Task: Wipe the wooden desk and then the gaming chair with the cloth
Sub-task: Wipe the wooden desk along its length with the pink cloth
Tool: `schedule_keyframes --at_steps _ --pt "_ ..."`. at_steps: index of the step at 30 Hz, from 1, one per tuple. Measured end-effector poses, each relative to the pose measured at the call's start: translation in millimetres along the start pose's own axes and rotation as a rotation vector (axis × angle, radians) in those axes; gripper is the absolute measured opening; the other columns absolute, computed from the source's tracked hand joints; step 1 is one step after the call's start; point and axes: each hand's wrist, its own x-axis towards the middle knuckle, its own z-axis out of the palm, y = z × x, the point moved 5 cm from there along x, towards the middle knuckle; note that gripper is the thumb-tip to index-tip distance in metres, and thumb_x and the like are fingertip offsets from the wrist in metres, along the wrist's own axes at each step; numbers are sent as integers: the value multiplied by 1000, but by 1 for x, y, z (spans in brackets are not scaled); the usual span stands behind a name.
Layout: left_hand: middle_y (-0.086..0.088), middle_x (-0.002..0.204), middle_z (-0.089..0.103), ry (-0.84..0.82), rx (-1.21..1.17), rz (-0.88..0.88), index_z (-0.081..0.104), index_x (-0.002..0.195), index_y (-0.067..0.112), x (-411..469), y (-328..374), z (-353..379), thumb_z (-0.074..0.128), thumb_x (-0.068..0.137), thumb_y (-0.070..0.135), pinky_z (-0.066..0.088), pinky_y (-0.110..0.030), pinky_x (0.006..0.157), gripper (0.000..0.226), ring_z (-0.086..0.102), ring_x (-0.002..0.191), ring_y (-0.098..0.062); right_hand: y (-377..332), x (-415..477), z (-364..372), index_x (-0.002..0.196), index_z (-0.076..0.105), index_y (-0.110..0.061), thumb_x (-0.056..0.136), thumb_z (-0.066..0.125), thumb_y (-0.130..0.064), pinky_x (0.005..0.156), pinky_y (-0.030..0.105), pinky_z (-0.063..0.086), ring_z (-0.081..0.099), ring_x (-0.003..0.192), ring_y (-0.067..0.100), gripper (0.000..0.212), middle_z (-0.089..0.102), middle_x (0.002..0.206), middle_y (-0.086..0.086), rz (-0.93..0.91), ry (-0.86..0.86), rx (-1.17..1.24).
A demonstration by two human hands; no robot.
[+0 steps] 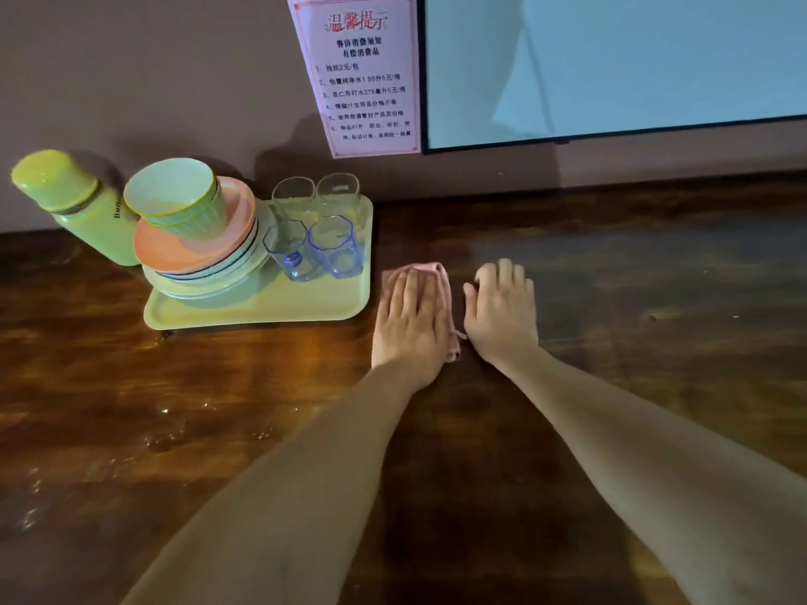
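A yellow tray at far left holds stacked plates, a green cup on top and four glasses. The left hand presses flat, fingers straight, on the pink cloth, which lies lengthwise near-to-far on the desk, just right of the tray. The right hand rests beside it, loosely bent, holding nothing.

Mauve wall, perhaps a screen

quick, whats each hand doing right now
Left hand: open, pressing flat on the cloth.
Right hand: open, resting on the desk, holding nothing.
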Motion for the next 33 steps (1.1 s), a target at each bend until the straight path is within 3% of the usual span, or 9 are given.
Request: schedule_keyframes --at_steps 3,6,15,21,26,33 --pt "-10 177 2 11 2 -40 1 169 14 58 -11 0 3 109 45 -8 -42 131 68 -5 163 -23 2 4 7 125 56 -13 105 47 -34 102 46 45 50 125 30 30 53 135 10 21 -22 -24" --pt "-11 177 3 14 15 -58 2 168 15 93 -18 5 4 107 46 -12 -41 130 69 -5 163 -24 4 4 14 131 54 -15 105 46 -32 109 49 43 46 132 30 32 51 142 10 9 -49 -2" --pt "-12 175 -18 -24 -36 -75 -17 165 11 39 -3 4 8 111 41 -10 -42 131 67 -21 160 -24 1 4 4 139 54 -15 107 43 -29 114 46 40 43 138 26 37 51 146 8 27 -105 24" --pt "-11 176 -8 -17 -65 -50 -6 168 12 63 -9 2 2 109 42 -5 -43 132 66 -12 163 -24 2 4 9 139 52 -14 106 43 -28 112 47 42 45 137 28 37 50 146 10 21 -118 -7" --pt "-14 176 3 -36 -56 -55 5 169 11 136 -21 -7 15 111 40 -6 -43 131 65 -4 163 -24 3 4 11 139 53 -11 106 47 -26 110 47 43 47 134 31 36 50 143 13 -1 -86 -30" --pt "-14 176 -3 -78 -58 -43 1 168 10 161 -26 -12 13 111 41 -9 -43 130 66 -9 163 -24 3 5 10 138 54 -13 106 47 -27 108 46 44 47 132 30 35 51 143 12 7 -87 -38"
